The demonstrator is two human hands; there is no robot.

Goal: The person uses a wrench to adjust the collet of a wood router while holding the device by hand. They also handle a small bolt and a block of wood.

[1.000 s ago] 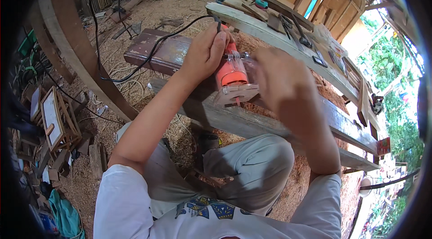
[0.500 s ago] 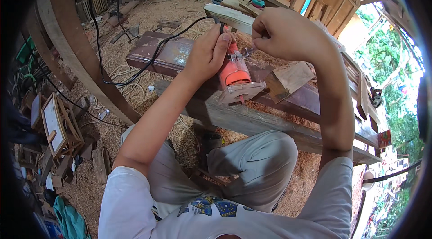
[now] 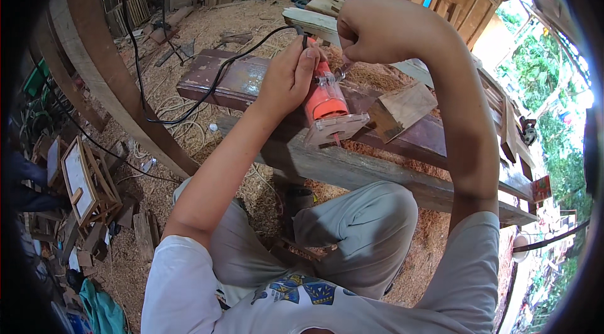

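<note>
My left hand (image 3: pixel 290 76) is wrapped round the upper part of an orange trim router (image 3: pixel 324 100), which has a black cord and a square clear base (image 3: pixel 336 125) facing me. My right hand (image 3: pixel 377 29) is raised at the router's upper right, fingers curled near its clear clamp fitting (image 3: pixel 340 73); what they grip, if anything, is hidden. Under and beside the router lie a maroon wooden board (image 3: pixel 220 73) and a square piece of wood (image 3: pixel 409 107) with a dark corner.
A grey beam (image 3: pixel 296 158) runs before my knees. Behind stand planks and wooden panels (image 3: pixel 465 0). An upright curved timber (image 3: pixel 94 63) is at left, near small wooden frames (image 3: pixel 85 180) among offcuts. Coiled rope (image 3: pixel 176 107) and shavings lie on the ground.
My right hand has moved from the router's right side up over its upper end, uncovering the square wood piece. My left hand has stayed on the router.
</note>
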